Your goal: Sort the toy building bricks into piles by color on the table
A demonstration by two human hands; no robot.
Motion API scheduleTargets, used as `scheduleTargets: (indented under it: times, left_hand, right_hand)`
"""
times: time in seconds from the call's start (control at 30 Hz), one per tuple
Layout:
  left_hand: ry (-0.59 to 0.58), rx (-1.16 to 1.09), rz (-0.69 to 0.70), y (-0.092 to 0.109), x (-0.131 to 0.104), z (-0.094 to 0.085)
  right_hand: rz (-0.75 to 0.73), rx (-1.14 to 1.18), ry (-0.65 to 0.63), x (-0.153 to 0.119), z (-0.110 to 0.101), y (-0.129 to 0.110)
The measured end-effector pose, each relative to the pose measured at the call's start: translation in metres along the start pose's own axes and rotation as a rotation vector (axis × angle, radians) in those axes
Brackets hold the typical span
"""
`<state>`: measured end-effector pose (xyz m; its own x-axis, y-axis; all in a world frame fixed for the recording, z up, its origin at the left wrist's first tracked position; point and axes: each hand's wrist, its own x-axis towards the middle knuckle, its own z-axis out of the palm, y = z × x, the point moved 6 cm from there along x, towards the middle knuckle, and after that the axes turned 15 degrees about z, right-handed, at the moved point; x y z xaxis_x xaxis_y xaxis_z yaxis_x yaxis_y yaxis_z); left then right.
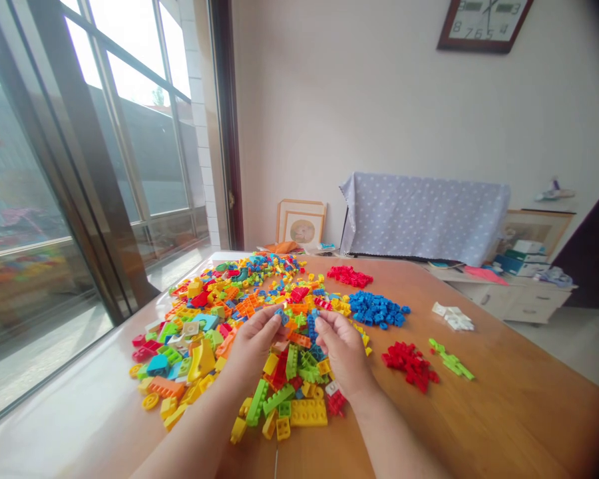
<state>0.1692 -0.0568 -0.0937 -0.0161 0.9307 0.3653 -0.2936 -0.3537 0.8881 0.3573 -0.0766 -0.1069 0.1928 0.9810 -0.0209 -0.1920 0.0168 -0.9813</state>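
Both hands hover over a large mixed heap of toy building bricks point(204, 362) on the table. Between the thumb and fingers of my left hand point(257, 342) is a small blue brick point(281, 317). My right hand point(342, 346) pinches another blue brick point(313, 320), held a little apart from the first. Under and between the hands lie green, orange, red and yellow bricks, with a wide yellow brick point(308, 412) near the front. The fingers partly cover both held pieces.
On the wooden table point(499, 412), right of the heap, sit separate piles: blue bricks point(378, 309), red bricks point(410, 364), more red bricks point(349, 276), white bricks point(453, 316) and light green bricks point(450, 359). A glass door point(40, 166) stands at the left.
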Motion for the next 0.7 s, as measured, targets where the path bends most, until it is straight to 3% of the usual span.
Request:
scheduleTargets:
  times: [0.17,0.3,0.47,0.7]
  left_hand:
    - [0.047,0.226,0.144,0.013,0.01,-0.018]
    - [0.042,0.374,0.13,0.009,0.015,-0.028]
    - [0.051,0.356,0.082,0.005,0.017,-0.032]
    - [0.089,0.404,0.19,0.01,0.02,-0.036]
  right_hand:
    - [-0.053,-0.116,0.096,0.006,-0.011,-0.001]
    - [-0.071,-0.216,0.113,0.011,-0.011,0.003]
    - [0.0,-0.199,0.08,0.013,-0.009,0.01]
    - [-0.096,-0.24,0.154,0.009,-0.016,0.001]
